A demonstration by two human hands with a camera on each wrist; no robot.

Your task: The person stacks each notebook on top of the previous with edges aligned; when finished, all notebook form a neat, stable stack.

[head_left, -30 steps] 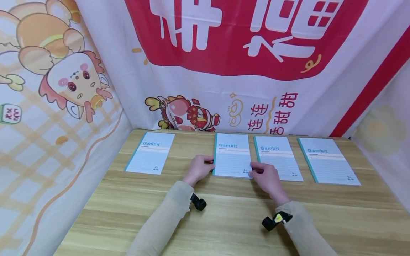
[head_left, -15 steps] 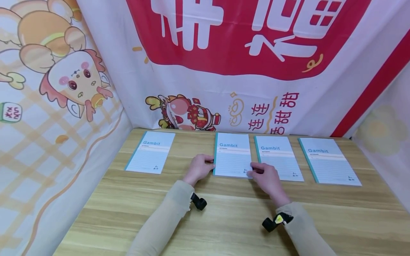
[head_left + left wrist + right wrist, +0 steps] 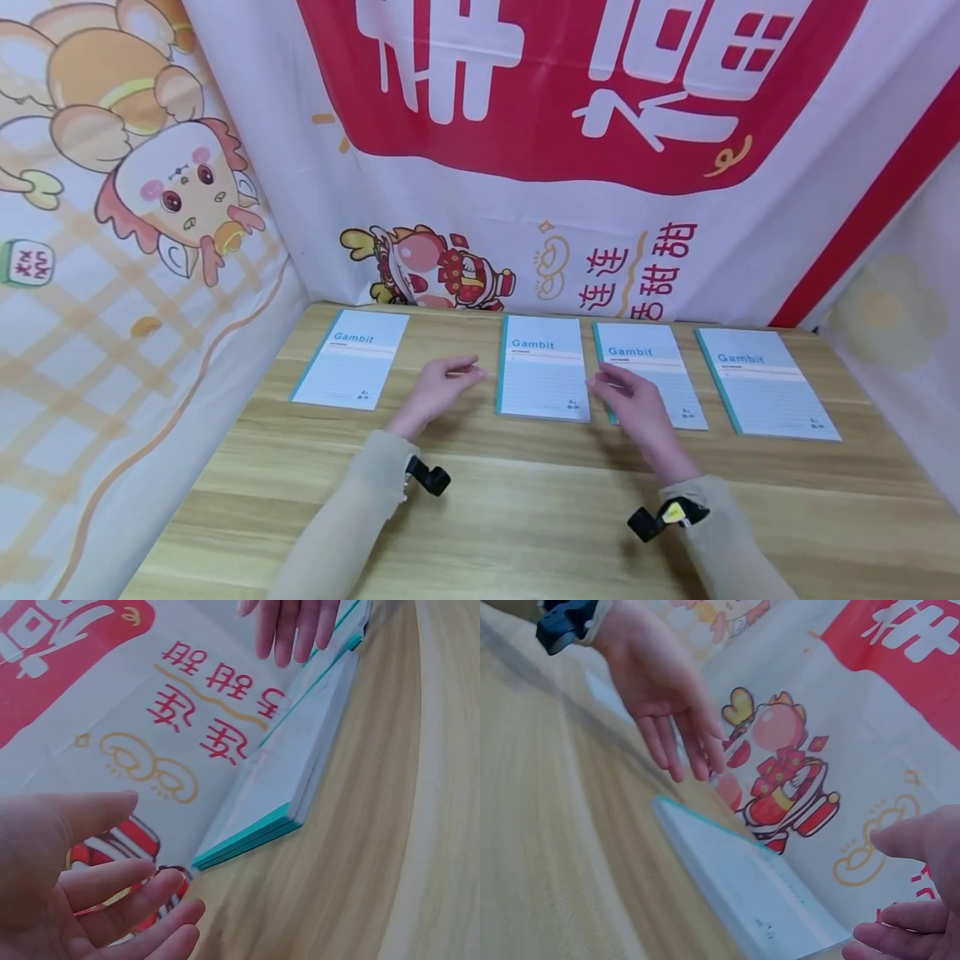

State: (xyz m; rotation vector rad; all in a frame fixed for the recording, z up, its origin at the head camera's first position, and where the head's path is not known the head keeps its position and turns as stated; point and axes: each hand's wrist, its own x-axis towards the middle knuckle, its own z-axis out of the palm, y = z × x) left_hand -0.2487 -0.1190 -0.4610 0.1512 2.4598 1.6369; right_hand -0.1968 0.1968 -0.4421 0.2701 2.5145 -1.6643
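Note:
Notebooks with pale blue covers, teal spines and the word Gambit lie in a row along the back of the table. My left hand hovers off the spine side of the second notebook from the left, fingers loosely extended and holding nothing. On that notebook's other side is my right hand, fingers relaxed, apart from its edge and overlapping the third notebook in the head view. Seen from the left wrist, the second notebook shows two teal spine layers, one upon the other.
One notebook lies at the far left, across a gap of bare wood. Another notebook is at the far right. A printed cloth hangs behind the wooden table, with further cloth at both sides.
Both hands held the second notebook's sides earlier; now they have let go. My left hand has drawn away to the left, and my right hand has moved slightly right. The notebooks stay in place.

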